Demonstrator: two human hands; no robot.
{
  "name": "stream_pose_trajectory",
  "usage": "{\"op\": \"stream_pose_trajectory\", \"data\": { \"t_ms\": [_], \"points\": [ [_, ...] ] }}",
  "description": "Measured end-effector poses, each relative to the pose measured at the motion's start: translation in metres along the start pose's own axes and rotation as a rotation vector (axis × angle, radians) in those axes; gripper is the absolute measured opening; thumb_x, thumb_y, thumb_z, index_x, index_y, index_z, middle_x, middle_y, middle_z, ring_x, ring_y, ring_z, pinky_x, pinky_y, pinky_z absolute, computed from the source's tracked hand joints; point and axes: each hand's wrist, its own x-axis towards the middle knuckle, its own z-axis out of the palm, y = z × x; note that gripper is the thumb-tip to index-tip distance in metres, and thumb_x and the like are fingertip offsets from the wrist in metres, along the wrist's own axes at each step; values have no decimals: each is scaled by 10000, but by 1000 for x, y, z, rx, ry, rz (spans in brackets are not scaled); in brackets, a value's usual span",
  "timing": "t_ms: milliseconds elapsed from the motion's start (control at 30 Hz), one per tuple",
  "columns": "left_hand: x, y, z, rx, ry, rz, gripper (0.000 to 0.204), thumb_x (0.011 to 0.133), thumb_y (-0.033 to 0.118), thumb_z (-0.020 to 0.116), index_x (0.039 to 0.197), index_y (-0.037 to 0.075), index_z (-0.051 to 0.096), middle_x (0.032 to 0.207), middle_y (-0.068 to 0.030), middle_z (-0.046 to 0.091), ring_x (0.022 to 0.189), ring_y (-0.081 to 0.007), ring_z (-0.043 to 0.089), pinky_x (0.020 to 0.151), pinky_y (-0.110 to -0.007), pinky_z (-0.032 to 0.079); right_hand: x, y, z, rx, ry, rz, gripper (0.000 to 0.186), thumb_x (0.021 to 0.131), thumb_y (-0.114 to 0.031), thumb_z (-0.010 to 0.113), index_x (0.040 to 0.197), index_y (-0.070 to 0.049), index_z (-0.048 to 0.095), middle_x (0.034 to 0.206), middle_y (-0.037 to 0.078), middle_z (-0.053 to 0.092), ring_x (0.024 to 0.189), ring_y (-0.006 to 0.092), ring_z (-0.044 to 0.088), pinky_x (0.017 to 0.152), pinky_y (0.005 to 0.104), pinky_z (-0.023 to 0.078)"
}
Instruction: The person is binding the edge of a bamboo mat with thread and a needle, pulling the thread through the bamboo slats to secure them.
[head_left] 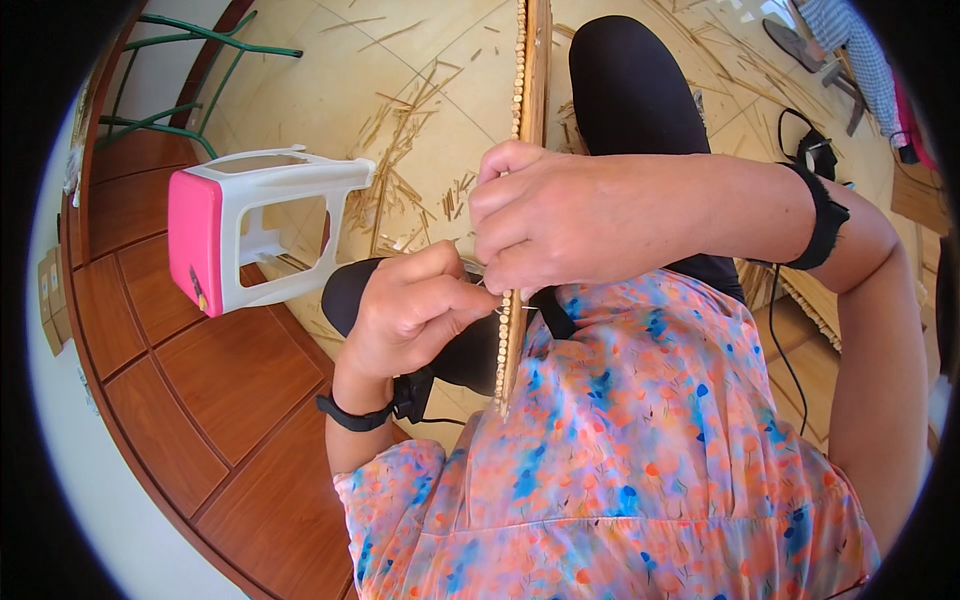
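A long, narrow panel of reed-like stalks [534,80] stands edge-on between my knees, its row of round cut ends facing left. It runs from the top of the view down to my lap. My right hand [545,225] reaches over the panel from the right, fingers curled and closed on its edge. Just below, my left hand [415,305] is closed in a pinch against the row of ends. A thin pale strand [530,307], wire or thread, shows by its fingertips. The fingertips of both hands nearly meet, and what lies between them is partly hidden.
On the left a pink and white plastic stool [265,235] lies on its side, a small yellow-handled tool [198,288] against its seat. Stalk scraps [405,150] litter the tiled floor. Green metal legs [190,45] stand upper left. Another person's checked sleeve or trouser leg [850,45] appears upper right.
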Motion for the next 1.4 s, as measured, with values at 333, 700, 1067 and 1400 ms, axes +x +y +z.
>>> {"op": "stream_pose_trajectory", "data": {
  "t_ms": [333, 700, 1067, 1400],
  "points": [
    [-8, -3, -10, 27, -4, -130, 118, 763, 48, 777, 828, 72, 680, 717, -47, 592, 618, -213, 596, 528, -302, 442, 3, 2, 5, 14, 57, -6, 107, 747, -101, 677, 816, -68, 602, 847, 33, 589, 904, 224, 569, 968, 395, 394],
    [-12, 9, -14, 255, 42, -173, 151, 754, -15, 746, 854, 61, 663, 738, -69, 559, 656, -233, 575, 563, -316, 439, 19, 15, 6, -50, -95, 29, 97, 841, -180, 662, 864, -89, 639, 844, 29, 611, 928, 225, 565, 944, 388, 361],
    [-18, 7, -11, 302, 187, -232, 177, 753, -75, 737, 867, 45, 675, 737, -43, 508, 668, -175, 523, 591, -276, 421, 35, 33, 11, -67, -152, 44, 130, 858, -199, 675, 929, -91, 682, 892, 42, 667, 988, 240, 587, 950, 409, 364],
    [-20, 2, -9, 299, 154, -192, 208, 739, -87, 745, 894, 42, 700, 741, -35, 483, 677, -171, 497, 597, -275, 412, 39, 39, 13, -40, -187, 67, 157, 844, -222, 696, 896, -75, 681, 883, 58, 674, 988, 250, 598, 955, 413, 372]
  ]
}}
